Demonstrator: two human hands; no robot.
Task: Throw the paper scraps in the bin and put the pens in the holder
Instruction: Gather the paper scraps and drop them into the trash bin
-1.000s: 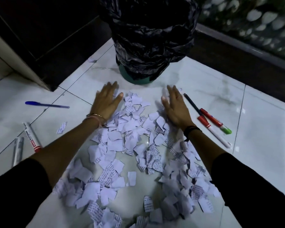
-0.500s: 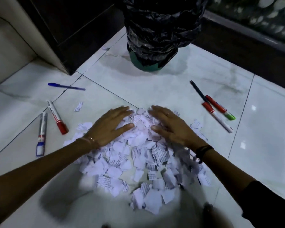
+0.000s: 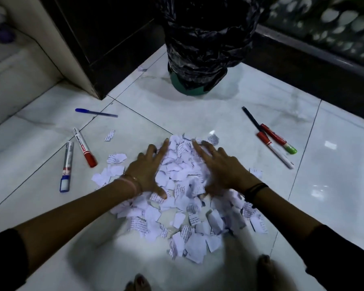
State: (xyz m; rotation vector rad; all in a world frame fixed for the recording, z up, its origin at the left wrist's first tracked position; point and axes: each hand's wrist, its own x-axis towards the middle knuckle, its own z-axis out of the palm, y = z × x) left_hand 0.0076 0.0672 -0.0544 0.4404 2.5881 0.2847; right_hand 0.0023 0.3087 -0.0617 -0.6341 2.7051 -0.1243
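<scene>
A heap of torn white paper scraps (image 3: 183,208) with printed text lies on the white tiled floor. My left hand (image 3: 148,170) and my right hand (image 3: 222,170) press flat on the heap's far part, fingers spread, one on each side. The green bin (image 3: 204,45), lined with a black bag, stands beyond the heap. A blue pen (image 3: 96,112), a red marker (image 3: 85,147) and a blue-capped marker (image 3: 66,166) lie to the left. A black pen (image 3: 252,119), a red-and-green marker (image 3: 278,138) and a red-capped white marker (image 3: 275,150) lie to the right. No holder is in view.
A dark cabinet corner (image 3: 97,59) stands at the back left, and a dark skirting (image 3: 315,57) runs along the back right wall. One stray scrap (image 3: 109,135) lies left of the heap. My toes (image 3: 265,269) show at the bottom edge.
Both hands have drawn back toward me and inward, raking the scattered scraps into a tighter heap. The view has shifted, showing more of the left floor and its markers.
</scene>
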